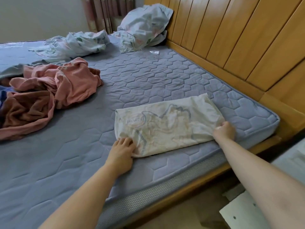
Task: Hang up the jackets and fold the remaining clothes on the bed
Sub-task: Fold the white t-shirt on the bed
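A cream printed garment (166,124), folded into a long rectangle, lies near the front right corner of the blue quilted mattress (148,76). My left hand (121,150) grips its near left corner, fingers curled into the cloth. My right hand (225,130) pinches its right end near the mattress edge. At the left lies a crumpled heap of pink clothes (66,83) over a brown garment (24,109), with a bit of blue cloth (4,95) at the frame's edge.
Crumpled pale floral bedding (74,44) and a pillow (145,23) sit at the far side. A wooden headboard (231,38) runs along the right. White furniture (244,210) stands on the floor at the lower right.
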